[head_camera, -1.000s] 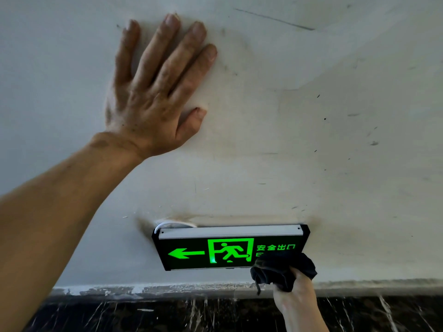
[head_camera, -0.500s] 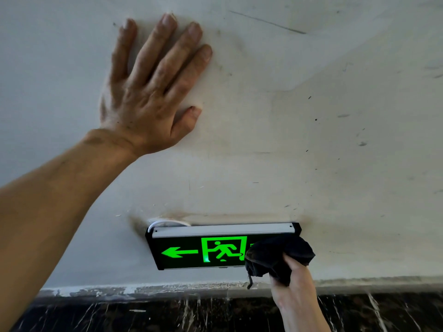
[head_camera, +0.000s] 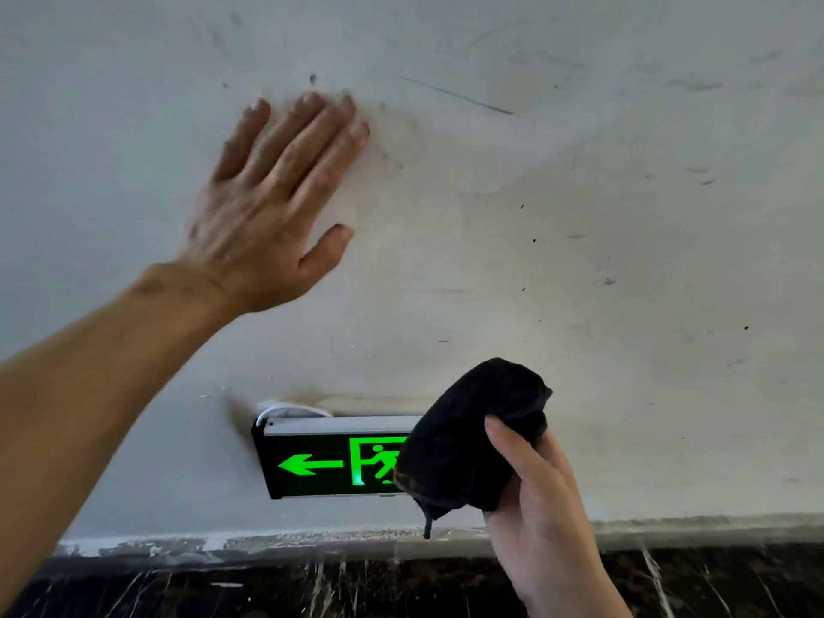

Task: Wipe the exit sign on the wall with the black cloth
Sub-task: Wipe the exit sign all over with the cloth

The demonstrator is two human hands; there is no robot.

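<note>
Two bare hands in shot, both up against a scuffed white wall [head_camera: 579, 216]. Left hand [head_camera: 267, 207] is spread wide open, fingers splayed, looks like the palm is flat on the wall well above the sign, holding nothing; it's a bit motion-blurred so can't swear how firmly it's touching. Right hand [head_camera: 530, 492] is lower down on the right, curled closed around a bunched-up black cloth [head_camera: 468, 439], thumb pressed into the wad on the near side. Cloth bulges up and out to the left of that hand, with a little tail of fabric dangling off the bottom. The exit sign [head_camera: 321, 461] sits low on the wall, black face with a green arrow pointing left and a green running-man pictogram, pale strip along its top edge. Cloth is in front of the sign's right half and hides it completely, so only the arrow and part of the running man show; can't tell if the cloth is actually touching the sign face or just held in front of it. Below the sign there's a rough grey ledge [head_camera: 312, 544], then dark marble-looking skirting [head_camera: 267, 591] with white veins.
</note>
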